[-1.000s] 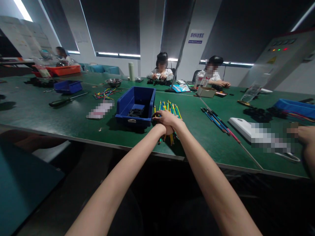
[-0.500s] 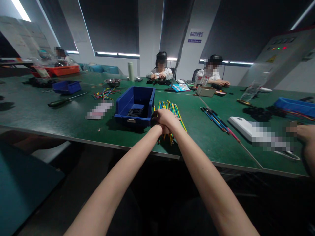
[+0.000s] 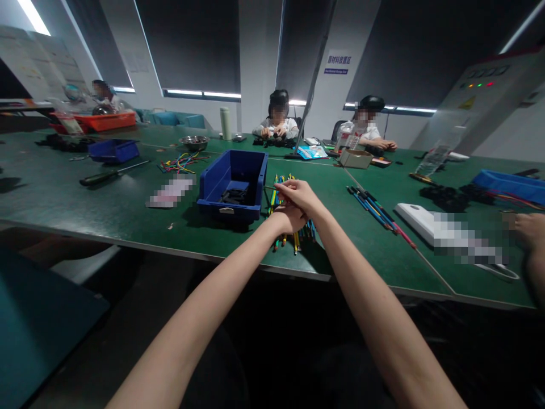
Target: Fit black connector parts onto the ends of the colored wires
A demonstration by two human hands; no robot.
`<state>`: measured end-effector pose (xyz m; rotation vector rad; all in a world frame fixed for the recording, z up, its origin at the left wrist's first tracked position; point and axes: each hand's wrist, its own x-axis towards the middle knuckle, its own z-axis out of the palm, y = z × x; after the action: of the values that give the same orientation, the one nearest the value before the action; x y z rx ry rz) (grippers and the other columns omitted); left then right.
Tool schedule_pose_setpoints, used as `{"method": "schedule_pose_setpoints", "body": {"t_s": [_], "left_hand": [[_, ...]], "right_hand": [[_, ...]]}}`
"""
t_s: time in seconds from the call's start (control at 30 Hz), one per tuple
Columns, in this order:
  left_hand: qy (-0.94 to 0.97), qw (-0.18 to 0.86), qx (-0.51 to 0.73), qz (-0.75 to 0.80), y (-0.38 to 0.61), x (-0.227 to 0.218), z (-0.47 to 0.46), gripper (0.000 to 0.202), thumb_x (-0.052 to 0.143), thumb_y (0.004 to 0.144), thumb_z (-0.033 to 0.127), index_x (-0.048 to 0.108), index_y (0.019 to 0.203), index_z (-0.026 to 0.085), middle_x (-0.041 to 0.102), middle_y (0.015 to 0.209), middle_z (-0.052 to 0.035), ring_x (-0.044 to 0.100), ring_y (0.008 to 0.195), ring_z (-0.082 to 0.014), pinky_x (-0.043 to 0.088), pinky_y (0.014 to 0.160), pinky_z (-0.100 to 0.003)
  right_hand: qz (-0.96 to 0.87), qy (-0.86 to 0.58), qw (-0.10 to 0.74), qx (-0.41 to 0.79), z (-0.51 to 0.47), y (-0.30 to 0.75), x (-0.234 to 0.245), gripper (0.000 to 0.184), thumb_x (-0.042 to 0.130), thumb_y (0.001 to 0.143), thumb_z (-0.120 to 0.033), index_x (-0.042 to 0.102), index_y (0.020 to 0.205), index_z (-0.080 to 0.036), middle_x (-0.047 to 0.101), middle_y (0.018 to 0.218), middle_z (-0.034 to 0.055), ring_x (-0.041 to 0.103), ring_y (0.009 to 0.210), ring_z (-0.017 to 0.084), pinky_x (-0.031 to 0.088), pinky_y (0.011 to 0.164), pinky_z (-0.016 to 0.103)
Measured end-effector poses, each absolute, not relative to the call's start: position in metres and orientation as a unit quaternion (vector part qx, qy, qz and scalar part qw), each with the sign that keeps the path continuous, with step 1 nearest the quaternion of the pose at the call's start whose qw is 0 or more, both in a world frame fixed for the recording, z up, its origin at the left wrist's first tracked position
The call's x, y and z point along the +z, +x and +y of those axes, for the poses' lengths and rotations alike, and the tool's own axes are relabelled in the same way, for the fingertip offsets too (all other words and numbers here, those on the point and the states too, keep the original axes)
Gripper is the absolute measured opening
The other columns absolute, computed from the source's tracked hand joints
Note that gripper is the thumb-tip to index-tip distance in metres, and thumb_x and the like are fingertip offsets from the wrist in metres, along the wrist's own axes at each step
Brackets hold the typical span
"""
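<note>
A pile of yellow, green and blue wires (image 3: 293, 227) lies on the green table (image 3: 128, 210) just right of a blue bin (image 3: 234, 184) that holds black parts. My right hand (image 3: 300, 196) is raised a little above the pile, its fingers pinched on a thin wire whose end points left toward the bin. My left hand (image 3: 287, 218) sits under and behind the right one with its fingers curled, mostly hidden; what it holds does not show.
A second bundle of blue and red wires (image 3: 377, 210) lies to the right, then a white flat device (image 3: 419, 218). A screwdriver (image 3: 108, 173), coloured wires (image 3: 183, 162) and another blue bin (image 3: 113, 150) lie left. Other people sit at the far side; another person's hand is at the right edge.
My right hand has lifted off the pile and moved slightly right, now holding a single thin wire out toward the bin. My left hand stays low beneath it.
</note>
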<state>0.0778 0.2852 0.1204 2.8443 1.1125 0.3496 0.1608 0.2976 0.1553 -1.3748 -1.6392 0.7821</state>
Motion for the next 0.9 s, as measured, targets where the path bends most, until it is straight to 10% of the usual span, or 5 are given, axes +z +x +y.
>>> {"method": "schedule_pose_setpoints", "body": {"t_s": [0.4, 0.9], "left_hand": [[0.911, 0.053, 0.142, 0.384, 0.073, 0.121, 0.280, 0.065, 0.026, 0.094, 0.051, 0.035, 0.143, 0.009, 0.027, 0.154, -0.0135, 0.023, 0.144, -0.0220, 0.019, 0.117, -0.034], [0.911, 0.040, 0.141, 0.385, 0.072, 0.117, 0.283, 0.056, 0.027, 0.094, 0.046, 0.048, 0.136, 0.016, 0.042, 0.148, -0.0057, 0.027, 0.142, -0.0214, 0.023, 0.116, -0.036]], "right_hand": [[-0.246, -0.423, 0.715, 0.499, 0.298, 0.261, 0.143, 0.012, 0.066, 0.076, -0.020, 0.055, 0.071, -0.019, 0.060, 0.059, -0.0043, 0.057, 0.054, 0.007, 0.052, 0.056, 0.018], [-0.285, -0.374, 0.686, 0.556, 0.291, 0.243, 0.150, 0.021, 0.053, 0.070, -0.006, 0.054, 0.085, -0.020, 0.065, 0.072, -0.0028, 0.062, 0.066, 0.009, 0.054, 0.069, 0.022]]}}
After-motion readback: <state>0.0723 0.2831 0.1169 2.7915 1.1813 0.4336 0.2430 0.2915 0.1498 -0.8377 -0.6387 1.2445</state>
